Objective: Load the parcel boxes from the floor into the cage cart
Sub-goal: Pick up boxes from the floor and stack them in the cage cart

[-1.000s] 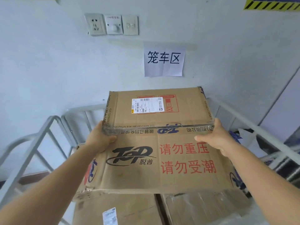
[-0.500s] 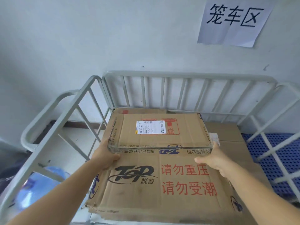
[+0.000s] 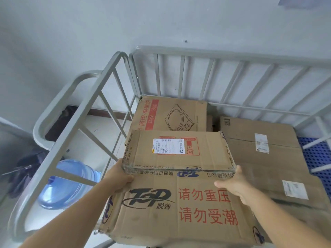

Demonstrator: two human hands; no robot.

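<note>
Hands first: the left hand (image 3: 119, 177) and right hand (image 3: 232, 185) each clamp a side of the printed box (image 3: 179, 176), which has come down from chest height, now low inside the cart (image 3: 232, 56) over boxes behind: stove box (image 3: 172, 113), plain box (image 3: 259, 140). Release looks close.

Blue water jug (image 3: 66, 185) on floor (lying sideways); dark bag (image 3: 23, 174) beside; pale wall (image 3: 71, 33).

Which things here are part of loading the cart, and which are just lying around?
Job: Top box, left hand, right hand, cage cart, stove box, plain boxes.
Lying about: water jug, dark bag.
</note>
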